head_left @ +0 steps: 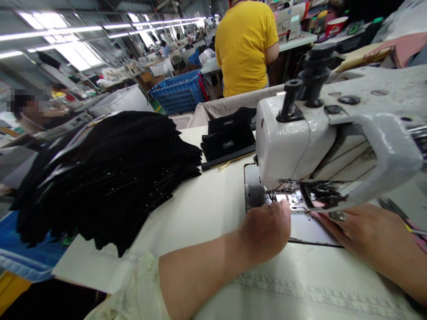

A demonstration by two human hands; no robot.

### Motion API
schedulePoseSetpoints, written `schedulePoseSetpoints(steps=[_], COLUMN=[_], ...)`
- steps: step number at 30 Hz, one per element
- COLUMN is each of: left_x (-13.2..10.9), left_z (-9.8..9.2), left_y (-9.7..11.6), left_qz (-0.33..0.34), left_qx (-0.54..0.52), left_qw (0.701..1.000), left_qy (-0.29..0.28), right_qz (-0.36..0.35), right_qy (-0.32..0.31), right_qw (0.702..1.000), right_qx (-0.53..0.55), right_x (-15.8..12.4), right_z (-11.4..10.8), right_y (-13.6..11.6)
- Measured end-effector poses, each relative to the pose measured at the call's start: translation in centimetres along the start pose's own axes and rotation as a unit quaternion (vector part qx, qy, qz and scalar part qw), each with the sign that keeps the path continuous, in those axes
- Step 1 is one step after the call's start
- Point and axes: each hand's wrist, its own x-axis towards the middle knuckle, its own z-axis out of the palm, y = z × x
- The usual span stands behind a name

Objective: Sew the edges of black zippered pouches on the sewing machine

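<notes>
A white sewing machine (287, 142) stands at the right, with its needle area lit. My left hand (267, 231) is closed at the front of the needle area, fingers curled together. Whatever it pinches, if anything, is hidden. On the other side, my right hand (363, 226) lies low beside the metal needle plate (310, 226), its fingers stretched towards the needle. The machine head partly covers those fingers, and nothing shows in them.
A big heap of black fabric pieces (110, 173) lies on the left of the white table (187, 213). Black pieces with small labels (227, 138) and a gold zipper (230, 161) lie behind. Scissors (395, 211) rest at right. A person in yellow (245, 49) sits ahead, near a blue crate (180, 93).
</notes>
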Motion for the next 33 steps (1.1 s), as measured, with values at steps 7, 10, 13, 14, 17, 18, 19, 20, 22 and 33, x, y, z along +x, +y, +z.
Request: schedulePoseSetpoints(steps=[7, 10, 13, 14, 17, 18, 19, 20, 22, 33], left_x=[-1.0, -0.9, -0.8, -0.8, -0.7, -0.7, -0.7, -0.6, -0.6, 0.3], left_z=[-1.2, -1.3, -1.5, -1.6, -1.9, -2.0, -2.0, -2.0, -2.0, -2.1], left_y=[0.3, 0.4, 0.4, 0.3, 0.3, 0.2, 0.2, 0.2, 0.1, -0.8], left_qz=[0.036, 0.045, 0.049, 0.05, 0.047, 0.043, 0.04, 0.038, 0.035, 0.001], left_qx=[0.056, 0.077, 0.082, 0.08, 0.063, 0.057, 0.053, 0.051, 0.051, -0.015], left_qw=[0.997, 0.994, 0.994, 0.994, 0.997, 0.997, 0.998, 0.998, 0.998, 0.998], left_qy=[0.03, 0.057, 0.058, 0.051, 0.02, 0.012, 0.007, 0.004, -0.001, -0.057], right_qz=[-0.03, -0.057, -0.057, -0.054, -0.043, -0.041, -0.037, -0.03, -0.021, 0.0], right_qy=[0.001, 0.009, 0.015, 0.015, 0.013, 0.013, 0.014, 0.014, 0.003, -0.022], right_qw=[0.998, 0.997, 0.998, 0.998, 0.998, 0.999, 0.999, 0.999, 1.0, 0.999], right_qx=[-0.059, -0.051, -0.039, -0.038, -0.033, -0.027, -0.021, -0.015, -0.015, -0.031], right_x=[0.3, 0.8, 1.3, 1.4, 1.6, 1.6, 1.6, 1.6, 1.7, 1.0], right_z=[-0.5, -0.9, -1.4, -1.5, -1.6, -1.5, -1.5, -1.5, -1.4, -1.1], right_y=[0.0, 0.2, 0.2, 0.1, -0.1, -0.1, -0.2, -0.3, -0.4, -0.7])
